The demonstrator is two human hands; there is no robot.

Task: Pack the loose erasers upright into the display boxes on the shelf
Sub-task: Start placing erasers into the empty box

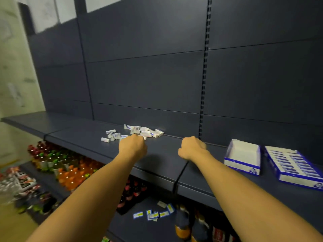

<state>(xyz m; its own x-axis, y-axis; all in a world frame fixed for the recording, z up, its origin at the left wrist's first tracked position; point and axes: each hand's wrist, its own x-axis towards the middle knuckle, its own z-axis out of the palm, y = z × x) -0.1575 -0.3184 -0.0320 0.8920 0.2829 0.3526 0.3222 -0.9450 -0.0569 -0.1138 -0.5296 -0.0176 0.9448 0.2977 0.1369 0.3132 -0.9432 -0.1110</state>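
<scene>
Several loose white erasers lie in a scattered pile near the back of the dark shelf. My left hand is at the front edge of that pile, back of the hand toward me with its fingers curled down and hidden, so a hold on an eraser cannot be judged. My right hand hovers over the shelf to the right of the pile, curled like a fist with nothing showing in it. An empty blue-and-white display box stands further right. Beside it, a second display box is filled with rows of erasers.
The shelf's front edge runs under both forearms. On the lower shelf lie several small blue-and-yellow packets. Coloured drink bottles fill the lower shelves to the left and below. A slotted upright divides the back panel.
</scene>
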